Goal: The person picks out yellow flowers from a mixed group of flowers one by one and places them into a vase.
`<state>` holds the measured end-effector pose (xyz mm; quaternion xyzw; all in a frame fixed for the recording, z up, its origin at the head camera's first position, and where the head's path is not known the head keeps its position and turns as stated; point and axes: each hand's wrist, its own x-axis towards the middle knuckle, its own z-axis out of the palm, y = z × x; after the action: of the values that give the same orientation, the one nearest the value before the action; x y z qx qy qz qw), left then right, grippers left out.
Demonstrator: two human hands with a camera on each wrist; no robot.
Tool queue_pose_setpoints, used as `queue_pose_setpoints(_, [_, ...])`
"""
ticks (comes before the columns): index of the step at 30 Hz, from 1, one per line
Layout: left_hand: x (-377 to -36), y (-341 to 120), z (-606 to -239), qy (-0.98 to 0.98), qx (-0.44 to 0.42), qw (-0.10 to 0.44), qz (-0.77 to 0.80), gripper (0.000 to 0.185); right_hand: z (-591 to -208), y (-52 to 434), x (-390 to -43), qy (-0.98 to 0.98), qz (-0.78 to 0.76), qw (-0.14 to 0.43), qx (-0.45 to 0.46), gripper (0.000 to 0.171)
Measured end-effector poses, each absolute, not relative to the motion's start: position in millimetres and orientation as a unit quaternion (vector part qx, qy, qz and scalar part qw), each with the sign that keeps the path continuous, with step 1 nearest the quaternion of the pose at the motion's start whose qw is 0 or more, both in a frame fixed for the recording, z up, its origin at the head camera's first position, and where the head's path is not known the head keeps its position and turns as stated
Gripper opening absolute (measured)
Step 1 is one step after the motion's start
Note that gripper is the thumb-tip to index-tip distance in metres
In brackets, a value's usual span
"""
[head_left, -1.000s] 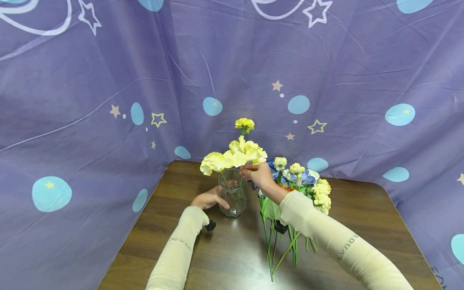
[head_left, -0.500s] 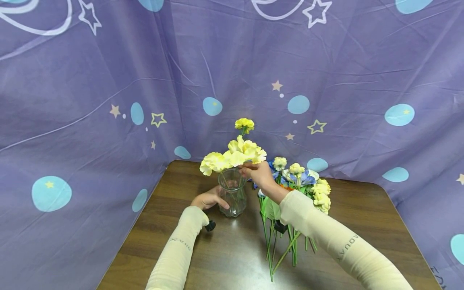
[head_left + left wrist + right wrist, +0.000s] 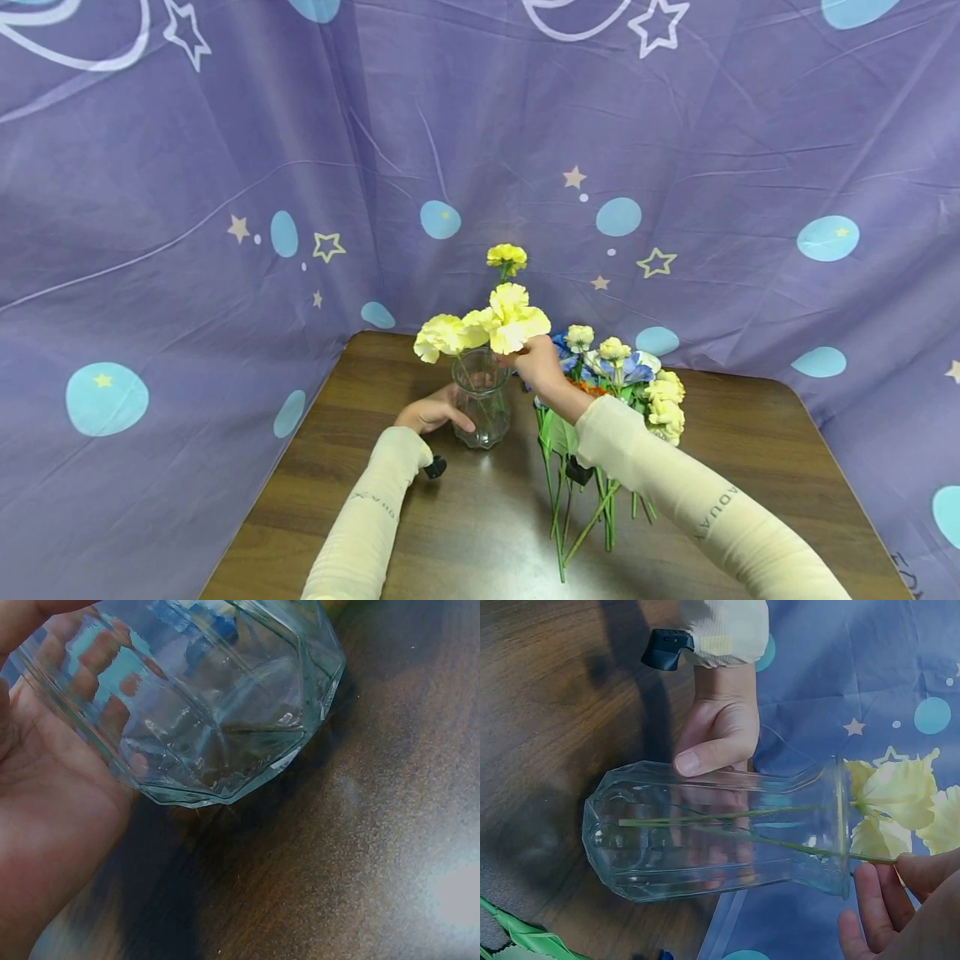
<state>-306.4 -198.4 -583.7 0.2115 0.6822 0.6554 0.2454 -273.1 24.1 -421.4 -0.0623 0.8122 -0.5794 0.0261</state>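
Note:
My left hand [image 3: 433,412] grips the clear glass vase [image 3: 486,421] around its body, the fingers showing through the glass in the right wrist view. The vase stands upright on the table. At its mouth my right hand [image 3: 542,367] pinches the green stem [image 3: 871,859] of a pale yellow flower [image 3: 513,321], whose lower stem reaches down inside the vase. Another pale yellow flower [image 3: 441,337] leans over the rim on the left, its stem inside too. Behind them rises a smaller, brighter yellow flower [image 3: 506,257]; where its stem ends is hidden.
Right of the vase lies a pile of artificial flowers, with cream-yellow blooms [image 3: 666,404], blue petals [image 3: 637,368] and green stems [image 3: 609,508] pointing toward the front. A purple patterned curtain [image 3: 480,167] hangs behind the wooden table [image 3: 465,533].
The pale yellow flower in my right hand has turned and dipped slightly toward the front, its bloom now facing forward more. My left hand and the vase have stayed put.

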Motion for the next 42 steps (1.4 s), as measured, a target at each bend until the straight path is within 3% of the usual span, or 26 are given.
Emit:
queue_pose_setpoints(5, [-305.7, -197.6, -583.1, 0.686, 0.202, 0.243, 0.656, 0.099, -425.6, 24.8, -274.8, 0.831, -0.552, 0.002, -0.075, 0.015])
queue_pose_setpoints(16, [-304.6, -198.0, -580.9, 0.685, 0.201, 0.242, 0.657, 0.097, -424.9, 24.6, -276.5, 0.842, -0.534, 0.006, -0.078, 0.013])
queue_pose_setpoints(23, [-304.1, -198.8, -580.8, 0.685, 0.2, 0.244, 0.657, 0.096, -428.5, 23.6, -279.4, 0.868, -0.488, -0.034, -0.091, 0.004])
queue_pose_setpoints(28, [-303.9, -198.7, -580.3, 0.687, 0.199, 0.242, 0.655, 0.095, -428.8, 24.4, -279.4, 0.875, -0.469, -0.056, -0.108, 0.036])
queue_pose_setpoints(32, [-304.3, -198.4, -579.1, 0.689, 0.193, 0.244, 0.655, 0.092, -427.2, 26.0, -276.6, 0.872, -0.47, -0.058, -0.124, 0.043])
queue_pose_setpoints(38, [-304.7, -198.8, -579.2, 0.688, 0.19, 0.247, 0.655, 0.091, -425.5, 29.8, -271.6, 0.87, -0.472, -0.049, -0.135, 0.039])
queue_pose_setpoints(42, [-304.3, -198.8, -580.3, 0.692, 0.191, 0.243, 0.652, 0.091, -425.1, 34.3, -268.9, 0.869, -0.468, -0.065, -0.145, 0.02])
